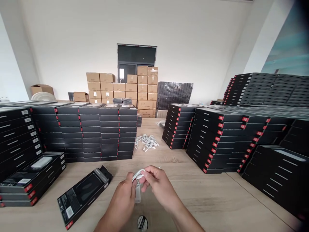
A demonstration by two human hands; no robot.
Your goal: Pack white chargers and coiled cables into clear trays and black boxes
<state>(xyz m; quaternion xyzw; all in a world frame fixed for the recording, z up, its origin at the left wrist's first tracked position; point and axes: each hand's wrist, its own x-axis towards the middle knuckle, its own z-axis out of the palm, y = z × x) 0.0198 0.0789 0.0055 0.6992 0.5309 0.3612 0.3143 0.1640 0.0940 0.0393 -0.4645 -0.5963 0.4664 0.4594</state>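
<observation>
A coiled white cable is held between both hands above the wooden table. My left hand is closed around one side of the loop. My right hand pinches the other side with thumb and fingers. Below the cable, a pale translucent piece shows partly behind my left hand; its kind is unclear. A black box with its end flap up lies to the left of my left hand. Near the front edge is a round black-and-white disc. Farther back lies a pile of white cables.
Stacked black boxes form a wall at the left, and more black boxes stand at the right. A white item rests on a low stack. Brown cartons and black trays are piled against the back.
</observation>
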